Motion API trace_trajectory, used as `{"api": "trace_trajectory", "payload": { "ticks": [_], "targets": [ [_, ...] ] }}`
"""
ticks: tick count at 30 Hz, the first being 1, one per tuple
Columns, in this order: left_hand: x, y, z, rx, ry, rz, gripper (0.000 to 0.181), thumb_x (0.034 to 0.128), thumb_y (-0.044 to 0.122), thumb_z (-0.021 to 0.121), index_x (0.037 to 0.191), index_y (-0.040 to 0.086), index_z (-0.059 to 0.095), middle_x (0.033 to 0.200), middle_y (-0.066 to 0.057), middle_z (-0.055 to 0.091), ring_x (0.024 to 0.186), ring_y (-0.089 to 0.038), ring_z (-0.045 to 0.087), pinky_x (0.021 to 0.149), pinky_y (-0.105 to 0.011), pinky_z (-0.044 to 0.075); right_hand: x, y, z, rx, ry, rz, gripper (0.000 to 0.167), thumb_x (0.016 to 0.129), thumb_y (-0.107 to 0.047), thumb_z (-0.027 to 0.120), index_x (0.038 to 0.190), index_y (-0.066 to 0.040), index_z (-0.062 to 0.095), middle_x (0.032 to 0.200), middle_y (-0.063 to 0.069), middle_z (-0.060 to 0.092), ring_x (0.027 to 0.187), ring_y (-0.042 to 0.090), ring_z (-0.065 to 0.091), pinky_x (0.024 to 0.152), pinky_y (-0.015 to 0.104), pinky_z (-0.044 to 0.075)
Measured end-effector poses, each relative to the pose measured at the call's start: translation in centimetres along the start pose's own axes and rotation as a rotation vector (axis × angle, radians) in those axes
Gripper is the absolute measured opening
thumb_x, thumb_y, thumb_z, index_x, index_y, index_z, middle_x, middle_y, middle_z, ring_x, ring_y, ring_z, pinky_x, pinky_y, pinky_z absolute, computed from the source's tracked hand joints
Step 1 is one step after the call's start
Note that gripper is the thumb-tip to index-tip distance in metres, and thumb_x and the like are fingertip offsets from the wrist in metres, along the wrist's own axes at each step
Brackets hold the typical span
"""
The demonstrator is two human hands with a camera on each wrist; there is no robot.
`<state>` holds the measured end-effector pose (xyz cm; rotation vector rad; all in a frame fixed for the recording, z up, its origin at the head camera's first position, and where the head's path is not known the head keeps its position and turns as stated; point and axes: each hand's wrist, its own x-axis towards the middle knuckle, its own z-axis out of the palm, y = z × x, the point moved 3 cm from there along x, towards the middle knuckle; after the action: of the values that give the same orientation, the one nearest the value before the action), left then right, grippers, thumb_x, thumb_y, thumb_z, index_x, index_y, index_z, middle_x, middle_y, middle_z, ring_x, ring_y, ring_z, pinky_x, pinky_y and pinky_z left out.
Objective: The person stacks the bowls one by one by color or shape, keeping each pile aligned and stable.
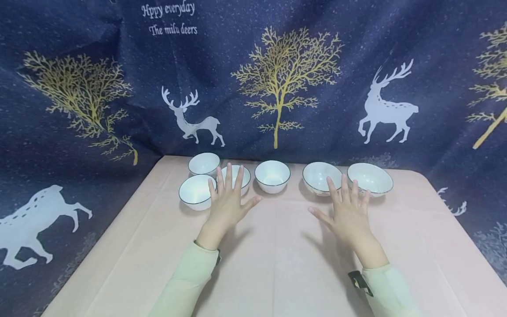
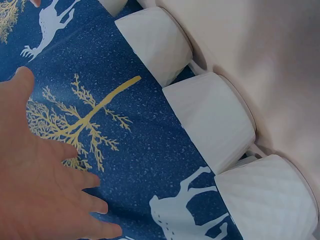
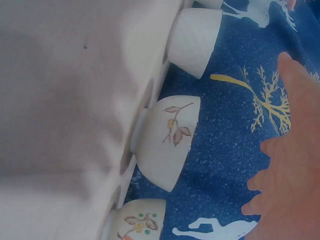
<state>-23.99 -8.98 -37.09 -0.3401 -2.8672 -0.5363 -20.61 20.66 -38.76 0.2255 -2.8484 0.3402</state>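
My left hand (image 1: 226, 207) hovers over the table with spread fingers, holding nothing. Its fingers partly cover one small white bowl (image 1: 244, 178) from the head camera. Two more small bowls, a front one (image 1: 195, 194) and a back one (image 1: 203, 164), stand left of it. Between the hands is a dark-rimmed white bowl (image 1: 272, 176). With fingers likewise spread and holding nothing, my right hand (image 1: 350, 220) is in front of two wider bowls, one left (image 1: 318, 175) and one right (image 1: 374, 179). In the right wrist view, leaf sprigs decorate a wider bowl (image 3: 167, 140).
Pale pink cloth covers the table (image 1: 273, 264); the bowls stand near its back edge. Behind hangs a dark blue curtain (image 1: 317, 17) printed with deer and golden trees. A dark wrist strap (image 1: 360, 282) shows at the right sleeve.
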Motion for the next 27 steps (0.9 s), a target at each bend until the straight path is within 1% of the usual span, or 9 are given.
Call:
{"api": "trace_trajectory", "payload": {
  "ticks": [5, 9, 12, 15, 22, 27],
  "targets": [
    [0.2, 0.1, -0.2, -0.015, 0.019, 0.007, 0.096, 0.0872, 0.064, 0.055, 0.156, 0.02, 0.005, 0.159, -0.015, -0.013, 0.14, -0.032, -0.028, 0.112, -0.06, -0.019, 0.4, -0.3, -0.3, 0.014, 0.025, -0.015, 0.094, 0.088, -0.066, 0.05, 0.156, -0.015, 0.01, 0.157, 0.025, -0.006, 0.141, 0.049, -0.009, 0.109, 0.067, -0.017],
    [0.3, 0.2, -0.4, 0.002, 0.032, 0.019, 0.096, 0.087, 0.068, 0.051, 0.156, 0.02, 0.004, 0.159, -0.015, -0.011, 0.141, -0.033, -0.026, 0.113, -0.061, -0.015, 0.7, -0.4, -0.4, 0.027, 0.057, -0.037, 0.094, 0.088, -0.065, 0.053, 0.156, -0.016, 0.009, 0.157, 0.026, -0.002, 0.141, 0.05, -0.006, 0.11, 0.068, -0.014],
    [0.3, 0.3, -0.6, 0.016, 0.056, 0.039, 0.096, 0.0869, 0.07, 0.048, 0.156, 0.018, 0.006, 0.16, -0.016, -0.009, 0.141, -0.034, -0.024, 0.114, -0.061, -0.011, 0.9, -0.6, -0.7, 0.032, 0.073, -0.05, 0.094, 0.088, -0.063, 0.054, 0.156, -0.017, 0.008, 0.157, 0.026, 0.0, 0.141, 0.05, -0.003, 0.11, 0.068, -0.012],
    [0.4, 0.3, -0.7, 0.01, 0.09, 0.058, 0.095, 0.0873, 0.069, 0.049, 0.156, 0.016, 0.008, 0.16, -0.017, -0.005, 0.142, -0.034, -0.022, 0.116, -0.06, -0.009, 1.2, -0.8, -0.9, 0.045, 0.079, -0.057, 0.095, 0.088, -0.062, 0.056, 0.156, -0.018, 0.007, 0.157, 0.026, 0.002, 0.141, 0.05, -0.003, 0.111, 0.068, -0.012],
    [0.6, 0.4, -1.1, -0.03, 0.167, 0.099, 0.093, 0.0879, 0.066, 0.051, 0.155, 0.013, 0.014, 0.16, -0.018, 0.004, 0.145, -0.034, -0.014, 0.118, -0.056, -0.005, 1.8, -1.3, -1.3, 0.071, 0.09, -0.073, 0.092, 0.089, -0.061, 0.054, 0.156, -0.016, 0.009, 0.158, 0.025, 0.004, 0.142, 0.049, -0.001, 0.113, 0.064, -0.011],
    [0.6, 0.5, -1.5, -0.083, 0.209, 0.128, 0.09, 0.0893, 0.065, 0.048, 0.154, 0.011, 0.018, 0.159, -0.02, 0.011, 0.146, -0.034, -0.008, 0.119, -0.056, -0.001, 2.3, -1.6, -1.7, 0.108, 0.107, -0.088, 0.089, 0.091, -0.058, 0.053, 0.156, -0.018, 0.007, 0.158, 0.024, 0.006, 0.143, 0.047, 0.0, 0.115, 0.062, -0.008]
  ]
}}
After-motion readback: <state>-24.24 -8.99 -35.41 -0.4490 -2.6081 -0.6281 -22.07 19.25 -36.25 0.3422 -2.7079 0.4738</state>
